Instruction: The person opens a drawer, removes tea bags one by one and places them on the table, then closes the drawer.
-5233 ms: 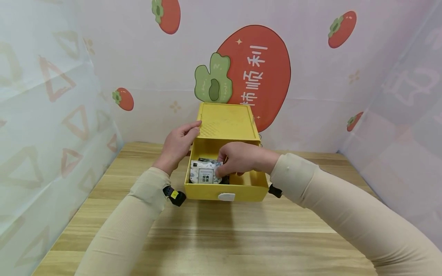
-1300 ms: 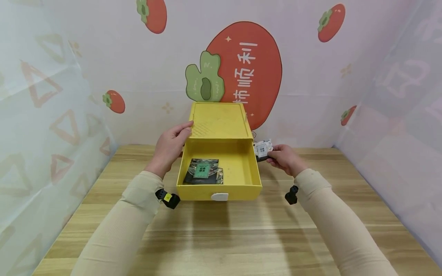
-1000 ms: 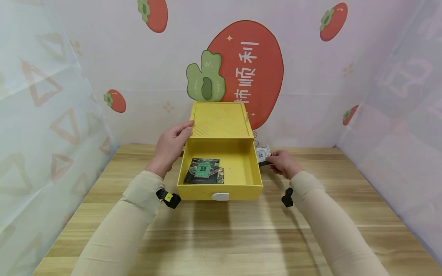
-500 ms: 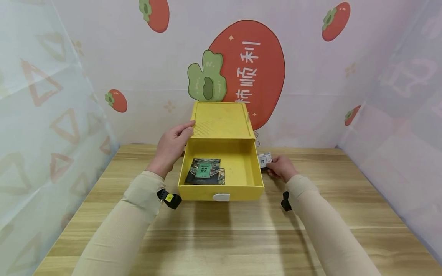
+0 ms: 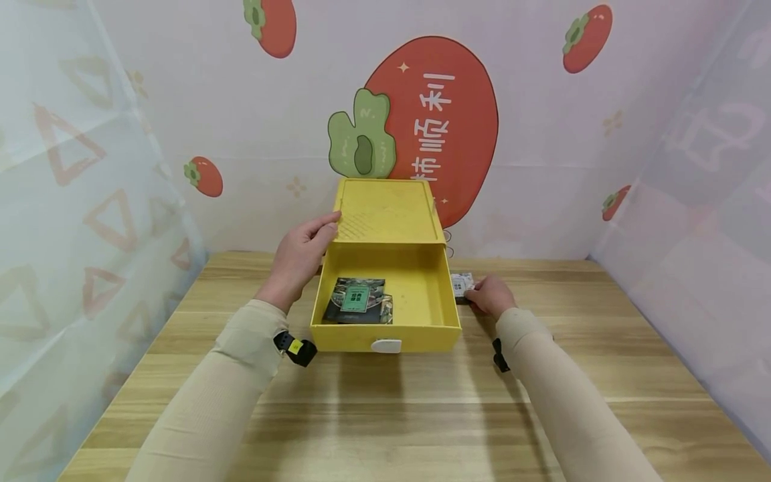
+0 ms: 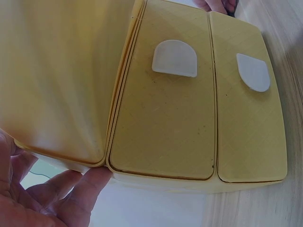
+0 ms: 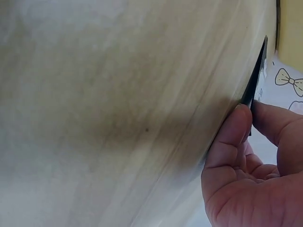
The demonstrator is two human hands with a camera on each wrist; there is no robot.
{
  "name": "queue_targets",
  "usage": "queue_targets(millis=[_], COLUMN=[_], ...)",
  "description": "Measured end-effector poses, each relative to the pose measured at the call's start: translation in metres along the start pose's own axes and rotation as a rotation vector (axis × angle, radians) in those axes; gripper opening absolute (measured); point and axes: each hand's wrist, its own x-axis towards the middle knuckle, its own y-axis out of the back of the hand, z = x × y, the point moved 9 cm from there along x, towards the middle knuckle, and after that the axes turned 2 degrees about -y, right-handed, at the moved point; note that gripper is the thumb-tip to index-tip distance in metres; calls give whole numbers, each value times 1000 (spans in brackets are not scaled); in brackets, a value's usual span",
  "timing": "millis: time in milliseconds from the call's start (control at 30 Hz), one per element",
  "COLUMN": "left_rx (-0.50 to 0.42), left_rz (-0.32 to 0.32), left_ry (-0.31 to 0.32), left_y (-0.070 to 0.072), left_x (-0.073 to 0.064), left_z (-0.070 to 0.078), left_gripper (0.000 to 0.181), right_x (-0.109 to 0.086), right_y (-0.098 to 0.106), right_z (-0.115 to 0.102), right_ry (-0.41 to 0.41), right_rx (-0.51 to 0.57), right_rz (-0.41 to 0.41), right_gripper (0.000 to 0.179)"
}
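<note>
A yellow drawer cabinet (image 5: 391,211) stands at the back of the table, its top drawer (image 5: 385,335) pulled out. My left hand (image 5: 298,258) rests against the cabinet's upper left side, fingers (image 6: 90,189) touching its wall. Dark tea packets, the top one with a green label (image 5: 355,299), lie in the drawer's left part. Right of the drawer, my right hand (image 5: 494,296) pinches a white tea packet (image 5: 461,284) with a dark layer under it between thumb and fingers, low over the table. In the right wrist view, the dark edge (image 7: 258,80) shows beyond my fingertips.
Two more drawers with white tabs (image 6: 175,59) sit shut below the open one. The wooden table (image 5: 385,415) reaches back to a printed backdrop (image 5: 271,120). Patterned cloth walls stand at both sides. The open drawer juts out over the table.
My right hand has lifted the white tea packet out of the drawer, carried it right and lowered it beside the cabinet. Dark packets in the drawer are uncovered. My left hand keeps its place.
</note>
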Motion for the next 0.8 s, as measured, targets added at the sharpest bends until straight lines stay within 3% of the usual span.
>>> queue_targets(millis=[800], left_rx=[6], left_rz=[8], left_ry=[-4], left_y=[0], left_x=[1], left_z=[0], left_gripper=[50], right_x=[-1], right_y=[4], right_z=[5], right_ry=[1], right_rx=[-60], right_rz=[-10], right_gripper=[31])
